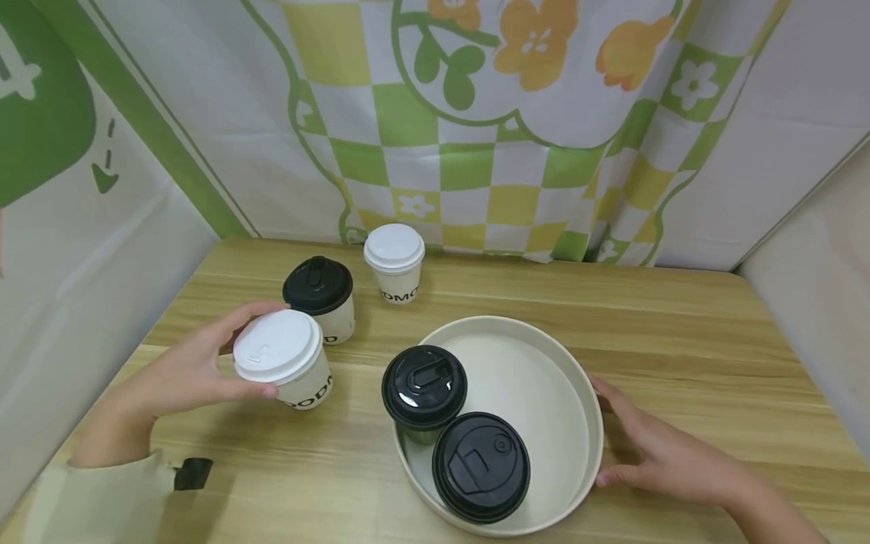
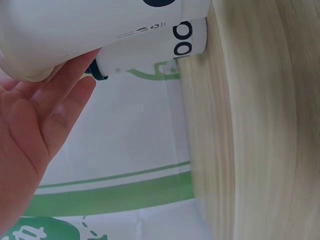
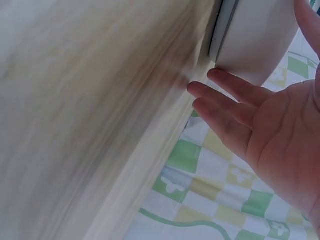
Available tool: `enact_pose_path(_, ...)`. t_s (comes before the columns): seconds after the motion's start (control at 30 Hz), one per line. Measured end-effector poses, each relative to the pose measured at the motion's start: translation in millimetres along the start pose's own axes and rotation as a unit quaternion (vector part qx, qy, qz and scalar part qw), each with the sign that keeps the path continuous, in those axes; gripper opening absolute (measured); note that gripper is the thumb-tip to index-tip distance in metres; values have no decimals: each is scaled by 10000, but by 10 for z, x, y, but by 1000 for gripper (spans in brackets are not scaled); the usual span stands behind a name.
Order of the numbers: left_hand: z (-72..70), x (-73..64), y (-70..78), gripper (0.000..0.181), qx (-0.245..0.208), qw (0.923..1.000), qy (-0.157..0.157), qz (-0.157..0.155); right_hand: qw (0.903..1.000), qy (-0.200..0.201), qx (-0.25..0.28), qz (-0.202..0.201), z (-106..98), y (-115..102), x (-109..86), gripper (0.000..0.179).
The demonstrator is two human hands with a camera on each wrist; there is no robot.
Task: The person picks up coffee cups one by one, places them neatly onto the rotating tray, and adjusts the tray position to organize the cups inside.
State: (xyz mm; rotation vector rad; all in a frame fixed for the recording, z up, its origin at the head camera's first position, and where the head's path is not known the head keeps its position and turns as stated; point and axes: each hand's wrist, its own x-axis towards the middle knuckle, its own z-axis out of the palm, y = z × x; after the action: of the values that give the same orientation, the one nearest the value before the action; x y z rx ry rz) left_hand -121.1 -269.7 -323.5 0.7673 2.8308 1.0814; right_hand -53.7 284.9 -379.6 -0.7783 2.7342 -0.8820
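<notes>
White cup [image 1: 279, 349]: on the left of the table [image 1: 714, 363], well left of the tray [image 1: 547, 408]; whether its base touches the wood I cannot tell.
Left hand [image 1: 189, 368]: holding the white cup, thumb on the near side and fingers round the far side, the grip as wide as the cup.
Right hand [image 1: 658, 455]: at the tray's right side, fingers and thumb spread wide along the wall — touching it, not clasping it.
Tray: flat on the table, right of the white cup, its floor bare to the right and far side.
Tray cups: a far cup [image 1: 424, 387] by the left rim and a near cup [image 1: 481, 467] beside it, both black-lidded.
Dark cup [image 1: 318, 285]: on the table just beyond the white cup, black lid on.
Small cup [image 1: 394, 261]: far and to the right of the dark cup, white lid on, upright.
Step in hand: judging by the hands, gripping the white cup while the other hand steadies the tray.
Next move: any lift would call for a firm, level hold — clear of the dark cup close behind — and light pressure on the tray.
</notes>
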Motion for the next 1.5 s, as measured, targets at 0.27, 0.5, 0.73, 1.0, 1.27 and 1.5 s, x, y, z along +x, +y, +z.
enact_pose_path(0.27,21,17,106,96,-32,9998,-138,107,9999,65,20,-148,12,-19,-18,105)
enact_pose_path(0.5,41,8,191,97,-56,9995,-199,222,9996,100,-20,-251,33,-29,-21,104)
enact_pose_path(0.73,84,-5,261,100,-253,9977,-326,530,9993,134,-178,-303,35,-38,-25,101)
enact_pose_path(1.0,115,19,331,99,-355,9949,-432,841,9967,-233,463,-631,-270,226,217,107)
enact_pose_path(1.27,140,51,305,97,-488,9937,-524,866,9783,-1447,1218,-845,-537,625,691,102)
enact_pose_path(1.5,142,53,305,97,-457,9942,-470,856,9644,-1968,1455,-1007,-629,734,1014,95)
